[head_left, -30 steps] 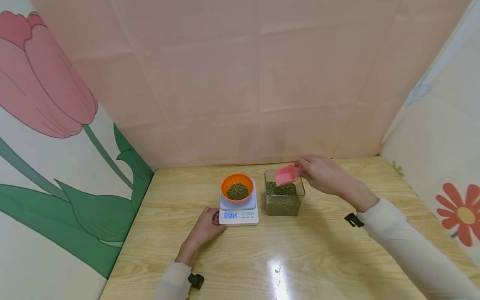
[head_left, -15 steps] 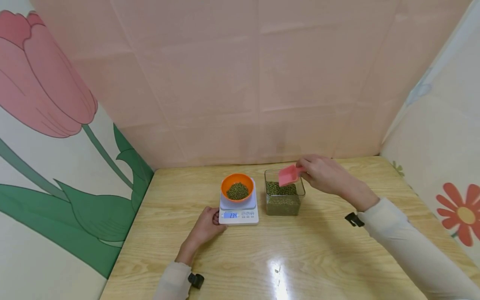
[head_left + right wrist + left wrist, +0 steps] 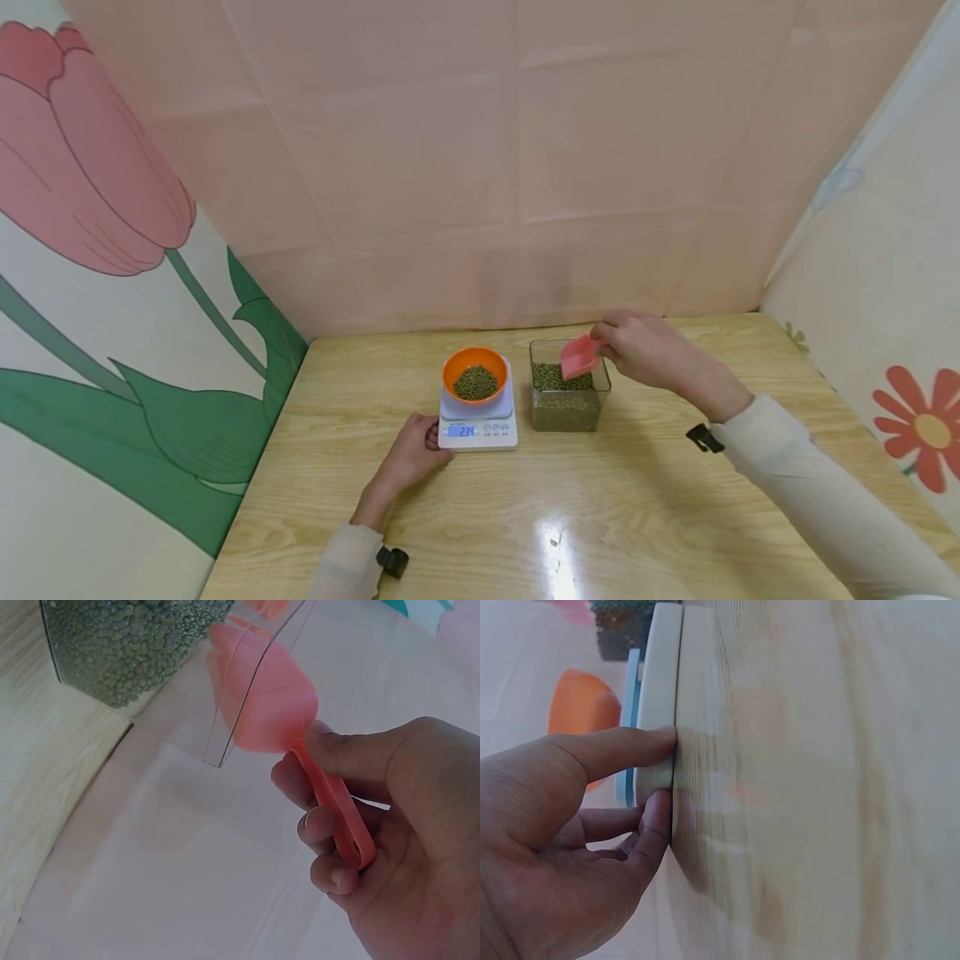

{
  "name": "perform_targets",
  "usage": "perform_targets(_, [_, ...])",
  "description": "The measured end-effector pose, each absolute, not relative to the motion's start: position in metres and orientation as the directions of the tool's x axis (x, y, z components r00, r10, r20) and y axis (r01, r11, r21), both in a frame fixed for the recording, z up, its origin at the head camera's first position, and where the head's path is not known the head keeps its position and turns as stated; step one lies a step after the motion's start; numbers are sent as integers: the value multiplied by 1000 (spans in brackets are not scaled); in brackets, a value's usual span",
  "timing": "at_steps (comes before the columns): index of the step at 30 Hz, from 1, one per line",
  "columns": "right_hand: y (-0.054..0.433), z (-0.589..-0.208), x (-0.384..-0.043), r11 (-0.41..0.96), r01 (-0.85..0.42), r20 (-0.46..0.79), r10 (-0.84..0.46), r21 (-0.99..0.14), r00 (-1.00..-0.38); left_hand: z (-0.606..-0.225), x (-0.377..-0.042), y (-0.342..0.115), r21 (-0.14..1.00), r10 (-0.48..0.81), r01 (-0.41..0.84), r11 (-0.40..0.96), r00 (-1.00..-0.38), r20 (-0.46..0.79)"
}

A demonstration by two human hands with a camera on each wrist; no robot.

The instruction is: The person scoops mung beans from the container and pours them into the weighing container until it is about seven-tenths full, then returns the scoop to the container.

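Note:
A pink scoop (image 3: 580,357) hangs tilted over a clear square container (image 3: 566,414) of small green beans (image 3: 550,377). My right hand (image 3: 645,350) grips its handle, thumb on one side and fingers curled round the other. In the right wrist view the scoop's bowl (image 3: 274,697) shows through the container's clear wall; its inside is hidden there. My left hand (image 3: 412,450) holds the front left corner of a white kitchen scale (image 3: 477,410), thumb (image 3: 641,746) along the front edge, fingers at the side. On the scale sits an orange bowl (image 3: 454,367) with green beans. The display reads about 234.
Everything stands on a light wooden table (image 3: 600,500), the container just right of the scale. Behind the table's back edge rises a pink backdrop (image 3: 517,208). Flower-patterned walls flank both sides. A small dark speck (image 3: 554,542) lies on the tabletop near the front.
My right hand has shifted the scoop slightly right and lower over the container. The left hand, scale and bowl have stayed in place, and the display looks unchanged.

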State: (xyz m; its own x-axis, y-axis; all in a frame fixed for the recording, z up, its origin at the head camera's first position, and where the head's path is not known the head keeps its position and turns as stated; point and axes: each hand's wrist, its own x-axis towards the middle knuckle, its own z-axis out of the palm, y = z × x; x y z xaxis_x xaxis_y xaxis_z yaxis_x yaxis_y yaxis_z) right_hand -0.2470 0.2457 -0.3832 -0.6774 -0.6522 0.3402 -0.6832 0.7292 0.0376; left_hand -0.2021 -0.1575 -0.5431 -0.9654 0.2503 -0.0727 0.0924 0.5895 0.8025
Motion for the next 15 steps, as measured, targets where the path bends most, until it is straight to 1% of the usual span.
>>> perform_targets(7, [244, -386, -249, 736, -673, 325, -656, 74, -682, -542, -202, -157, 799, 245, 87, 595, -966, -77])
perform_targets(15, [241, -390, -250, 738, -672, 279, -660, 64, -698, -542, -202, -157, 799, 247, 86, 595, -966, -80])
